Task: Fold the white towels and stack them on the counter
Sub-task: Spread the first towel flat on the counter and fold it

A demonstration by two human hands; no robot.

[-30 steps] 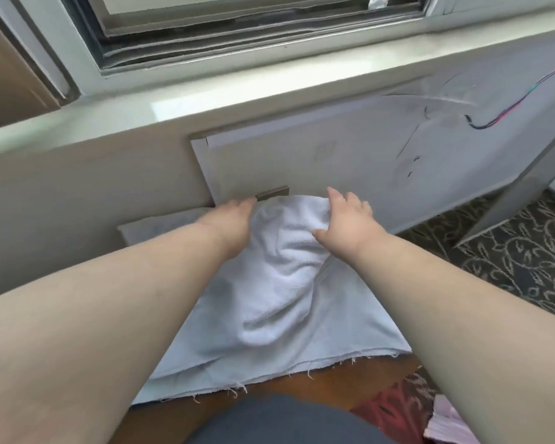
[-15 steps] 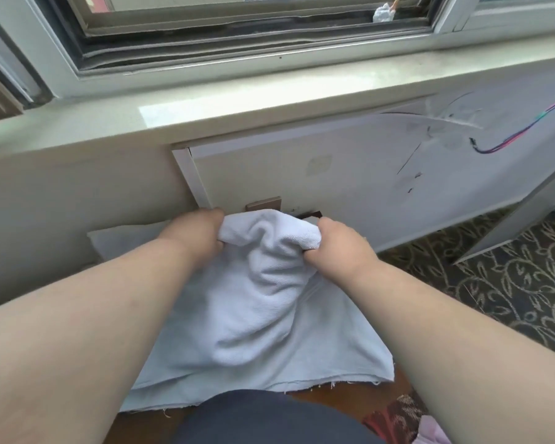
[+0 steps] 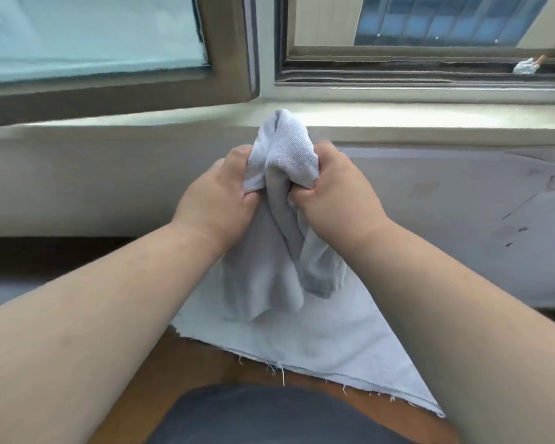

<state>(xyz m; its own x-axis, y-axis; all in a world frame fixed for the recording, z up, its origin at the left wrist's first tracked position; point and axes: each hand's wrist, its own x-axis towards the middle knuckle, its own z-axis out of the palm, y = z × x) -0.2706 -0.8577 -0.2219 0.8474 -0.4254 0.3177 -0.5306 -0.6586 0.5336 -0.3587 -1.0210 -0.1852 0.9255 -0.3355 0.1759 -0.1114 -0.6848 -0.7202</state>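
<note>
A white terry towel point(image 3: 281, 251) hangs bunched in the air, gripped near its top by both hands. My left hand point(image 3: 217, 197) is closed on its left side and my right hand point(image 3: 332, 190) on its right side, knuckles close together. The towel's top pokes up above the fists and its lower part dangles in folds. Beneath it a flat white cloth point(image 3: 327, 341) with a frayed front edge lies spread on the brown wooden surface point(image 3: 173, 373).
A pale window sill point(image 3: 430, 118) runs across behind the hands, with window frames above. A grey wall panel point(image 3: 462, 219) stands at the right. A small white crumpled object point(image 3: 524, 66) sits in the window track. My dark clothing point(image 3: 269, 415) fills the bottom centre.
Both hands have lifted the towel off the flat cloth and drawn together, bunching it. The view has tilted upward toward the window.
</note>
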